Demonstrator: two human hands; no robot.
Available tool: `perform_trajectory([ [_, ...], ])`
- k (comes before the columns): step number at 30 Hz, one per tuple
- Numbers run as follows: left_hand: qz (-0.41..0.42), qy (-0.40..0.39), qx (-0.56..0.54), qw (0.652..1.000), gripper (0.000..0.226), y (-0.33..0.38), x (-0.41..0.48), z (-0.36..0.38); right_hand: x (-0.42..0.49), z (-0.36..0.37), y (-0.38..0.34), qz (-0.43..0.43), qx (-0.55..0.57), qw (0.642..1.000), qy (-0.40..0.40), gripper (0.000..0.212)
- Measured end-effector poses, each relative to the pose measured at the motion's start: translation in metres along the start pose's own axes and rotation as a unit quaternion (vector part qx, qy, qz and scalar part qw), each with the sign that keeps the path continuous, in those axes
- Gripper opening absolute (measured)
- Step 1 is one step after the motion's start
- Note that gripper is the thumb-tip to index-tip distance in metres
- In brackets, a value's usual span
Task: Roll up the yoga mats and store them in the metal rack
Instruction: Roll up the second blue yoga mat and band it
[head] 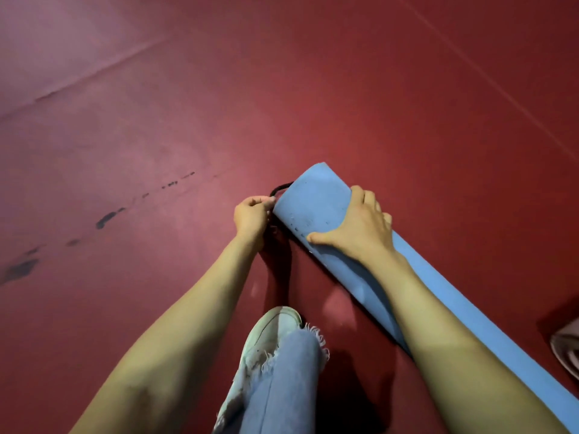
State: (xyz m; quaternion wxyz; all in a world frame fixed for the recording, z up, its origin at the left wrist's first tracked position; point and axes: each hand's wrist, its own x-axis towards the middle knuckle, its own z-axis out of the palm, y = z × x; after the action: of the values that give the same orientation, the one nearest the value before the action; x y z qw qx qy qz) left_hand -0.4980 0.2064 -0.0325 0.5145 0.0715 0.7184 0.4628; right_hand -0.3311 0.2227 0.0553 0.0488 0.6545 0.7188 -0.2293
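Blue rolled mat [313, 202] under right hand [360, 228], left hand [250, 216] pinching black band [279, 187]

head-worn wide-angle view, facing steeply down; close above red floor [156, 136]

No text, brand or number can be read; faint dark marks [301, 227] on the rolled blue mat [313, 195] are too blurred.

Red floor [156, 120] fills frame, faint seam lines crossing upper left. Dark scuff marks [106, 219] trail diagonally at left. Pale sneaker [269, 333], frayed blue jeans hem [297, 346] bottom centre. Pinkish object [568, 349] cropped at right edge.
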Motion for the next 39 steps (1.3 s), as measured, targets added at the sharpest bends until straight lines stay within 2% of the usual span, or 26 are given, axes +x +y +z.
perform_trajectory([
  [5, -0.004, -0.061, 0.007, 0.998, 0.025, 0.007, -0.019, -0.011, 0.014, 0.012, 0.015, 0.030, 0.018, 0.999, -0.010, 0.110],
  [9, -0.047, -0.098, 0.006, 0.994, 0.025, 0.000, -0.049, -0.011, 0.016, 0.015, 0.017, 0.031, 0.020, 0.999, -0.002, 0.109],
  [14, 0.129, -0.107, -0.004, 0.986, 0.015, 0.019, -0.066, 0.010, 0.004, 0.028, 0.011, 0.019, -0.018, 0.998, 0.053, 0.108],
  [15, 0.168, -0.109, 0.030, 0.979, 0.011, 0.023, -0.066, 0.017, 0.003, 0.030, 0.010, 0.017, -0.023, 0.998, 0.061, 0.109],
  [17, 0.260, -0.077, 0.202, 0.941, 0.009, 0.028, -0.059, 0.028, 0.001, 0.032, 0.009, 0.013, -0.033, 0.997, 0.067, 0.113],
  [19, 0.330, -0.042, 0.374, 0.866, 0.007, 0.035, -0.049, 0.034, 0.001, 0.034, 0.009, 0.014, -0.042, 0.997, 0.068, 0.114],
  [20, 0.344, -0.038, 0.406, 0.846, 0.007, 0.040, -0.045, 0.036, 0.001, 0.035, 0.008, 0.015, -0.045, 0.996, 0.070, 0.115],
  [22, 0.334, -0.043, 0.407, 0.849, 0.010, 0.046, -0.039, 0.044, -0.001, 0.037, 0.007, 0.016, -0.052, 0.996, 0.074, 0.115],
  [25, 0.269, -0.048, 0.418, 0.866, 0.020, 0.056, -0.034, 0.060, -0.007, 0.043, 0.002, 0.010, -0.083, 0.992, 0.092, 0.117],
  [27, 0.238, -0.065, 0.454, 0.856, 0.029, 0.064, -0.031, 0.071, -0.012, 0.048, -0.001, 0.006, -0.092, 0.991, 0.100, 0.119],
  [29, 0.243, -0.089, 0.517, 0.816, 0.034, 0.073, -0.029, 0.079, -0.015, 0.050, -0.003, 0.005, -0.095, 0.992, 0.085, 0.119],
  [31, 0.282, -0.100, 0.569, 0.766, 0.022, 0.077, -0.028, 0.084, -0.015, 0.050, -0.003, 0.005, -0.101, 0.992, 0.079, 0.119],
  [33, 0.342, -0.138, 0.562, 0.741, 0.015, 0.076, -0.033, 0.085, -0.015, 0.051, -0.003, 0.010, -0.108, 0.991, 0.080, 0.118],
  [36, 0.432, -0.205, 0.543, 0.690, 0.022, 0.067, -0.050, 0.093, -0.014, 0.050, -0.003, 0.000, -0.127, 0.989, 0.075, 0.113],
  [37, 0.447, -0.210, 0.535, 0.686, 0.022, 0.065, -0.056, 0.097, -0.012, 0.049, -0.001, -0.006, -0.138, 0.988, 0.068, 0.111],
  [38, 0.456, -0.204, 0.508, 0.702, 0.023, 0.064, -0.061, 0.099, -0.009, 0.047, 0.002, -0.011, -0.137, 0.989, 0.063, 0.110],
  [39, 0.455, -0.190, 0.458, 0.740, 0.025, 0.063, -0.065, 0.097, -0.006, 0.044, 0.006, -0.012, -0.120, 0.991, 0.062, 0.111],
])
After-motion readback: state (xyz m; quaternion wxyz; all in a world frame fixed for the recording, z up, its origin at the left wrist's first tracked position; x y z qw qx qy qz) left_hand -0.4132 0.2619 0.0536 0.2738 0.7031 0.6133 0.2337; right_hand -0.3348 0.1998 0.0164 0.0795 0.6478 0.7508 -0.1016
